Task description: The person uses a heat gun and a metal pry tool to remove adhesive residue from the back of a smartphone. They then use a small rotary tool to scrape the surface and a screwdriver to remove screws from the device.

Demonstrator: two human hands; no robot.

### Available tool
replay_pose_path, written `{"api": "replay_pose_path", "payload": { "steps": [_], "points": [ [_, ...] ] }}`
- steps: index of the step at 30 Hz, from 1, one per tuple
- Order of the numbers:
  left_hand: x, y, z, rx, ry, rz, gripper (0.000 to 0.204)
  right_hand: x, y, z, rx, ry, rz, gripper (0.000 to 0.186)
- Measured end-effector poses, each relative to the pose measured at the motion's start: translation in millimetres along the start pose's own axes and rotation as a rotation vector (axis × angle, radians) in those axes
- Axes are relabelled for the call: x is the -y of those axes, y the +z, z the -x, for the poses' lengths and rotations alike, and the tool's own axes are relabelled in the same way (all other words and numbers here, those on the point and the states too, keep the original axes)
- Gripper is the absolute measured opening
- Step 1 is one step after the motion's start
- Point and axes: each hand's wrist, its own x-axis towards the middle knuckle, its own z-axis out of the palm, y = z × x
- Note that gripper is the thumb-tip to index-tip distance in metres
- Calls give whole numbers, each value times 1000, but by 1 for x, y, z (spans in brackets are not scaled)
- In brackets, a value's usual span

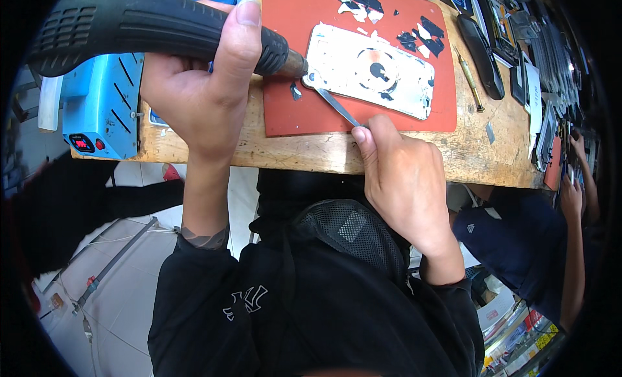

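Observation:
My left hand (204, 92) is wrapped around the black grip of a hot air gun (168, 27), the thumb lying along its side. The gun's metal nozzle points at the near left corner of a phone (340, 56), which lies flat with its white back up and a dark ring in the middle. In my right hand (408, 176) is a thin metal pry blade (337, 106), pinched between thumb and fingers. Its tip meets the phone at that same corner, close to the nozzle. Under the phone is a red-orange mat (285, 114).
Broken black and white shards (424, 36) lie on the mat's far side. To the left stands a blue heater station (107, 105) with a lit display. A small screwdriver (468, 79) and a black long-handled tool (481, 56) lie right of the mat. Another person's hand (571, 195) shows at far right.

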Motion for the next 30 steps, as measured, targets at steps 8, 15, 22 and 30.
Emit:
{"api": "replay_pose_path", "payload": {
  "steps": [8, 15, 22, 30],
  "points": [
    [1, 0, -2, 1, 11, -2, 25, -2, -2, -1, 23, 20, -44, 30],
    [-1, 3, -2, 70, 34, 140, 19, -2, -2, -1, 28, 29, -33, 31],
    [-2, -1, -1, 89, 19, 120, 16, -2, -3, -2, 29, 31, -40, 32],
    [-5, 1, -1, 74, 14, 134, 17, -2, -4, -2, 42, 37, -40, 33]
  ]
}}
